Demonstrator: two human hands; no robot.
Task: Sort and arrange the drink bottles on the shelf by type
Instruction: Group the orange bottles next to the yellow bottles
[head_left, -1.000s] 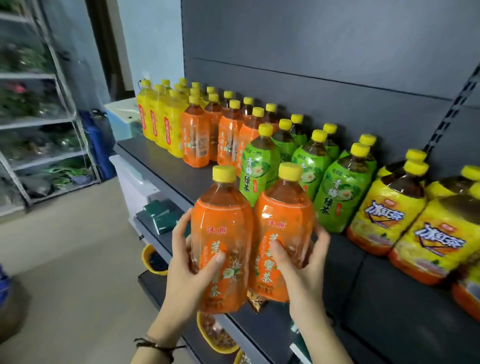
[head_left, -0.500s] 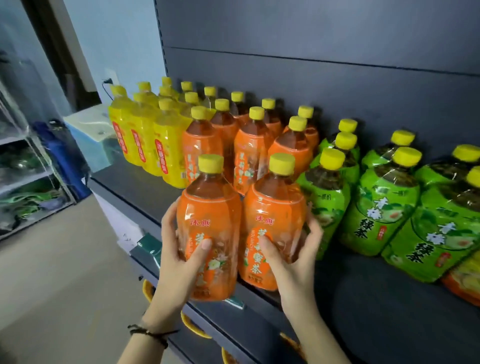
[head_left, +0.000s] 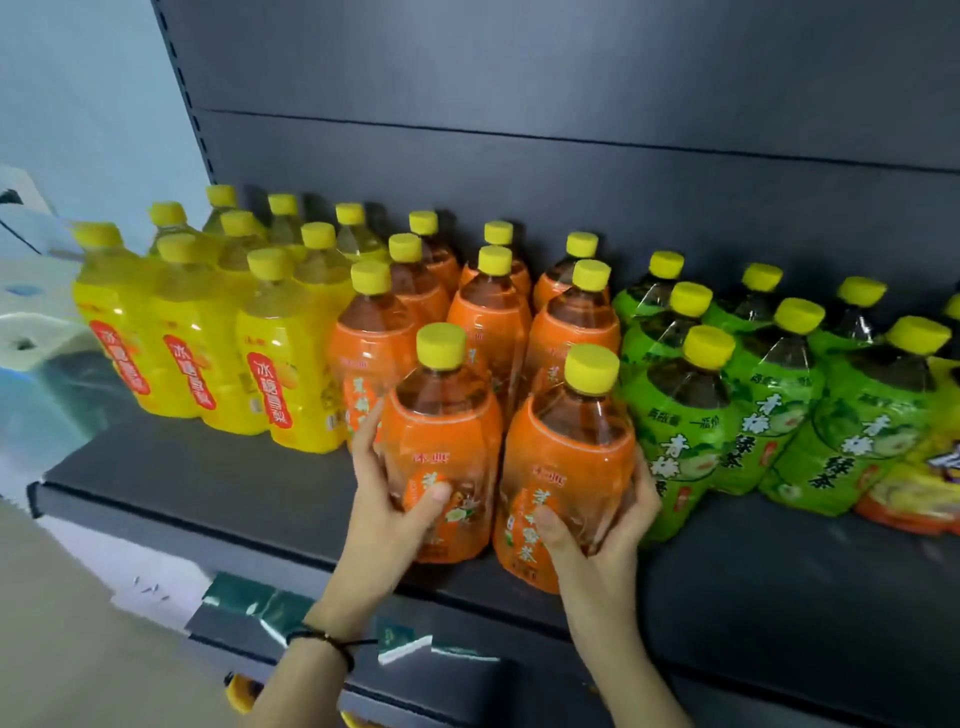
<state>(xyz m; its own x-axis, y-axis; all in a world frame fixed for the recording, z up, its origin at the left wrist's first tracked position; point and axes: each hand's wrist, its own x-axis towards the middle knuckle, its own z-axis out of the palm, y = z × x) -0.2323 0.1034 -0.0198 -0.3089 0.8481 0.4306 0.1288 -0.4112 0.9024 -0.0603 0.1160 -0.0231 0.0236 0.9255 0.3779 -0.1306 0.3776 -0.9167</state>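
Two orange-labelled tea bottles with yellow caps stand at the front of the dark shelf (head_left: 208, 488). My left hand (head_left: 387, 499) grips the left orange bottle (head_left: 441, 441). My right hand (head_left: 608, 525) grips the right orange bottle (head_left: 566, 467). Both stand in front of several more orange bottles (head_left: 488, 322). Several yellow bottles (head_left: 270, 364) fill the shelf to the left. Several green tea bottles (head_left: 691, 431) stand to the right, touching my right hand.
A yellow-and-orange iced-tea bottle (head_left: 914, 493) shows at the far right edge. The shelf's dark back panel (head_left: 571, 130) rises behind the rows. A lower shelf (head_left: 426, 670) with green packets juts out beneath. A white and blue bin (head_left: 31, 343) stands left of the shelf.
Both hands have carried the two orange bottles forward and down onto the shelf, in front of the orange row. The view has shifted left and closer.
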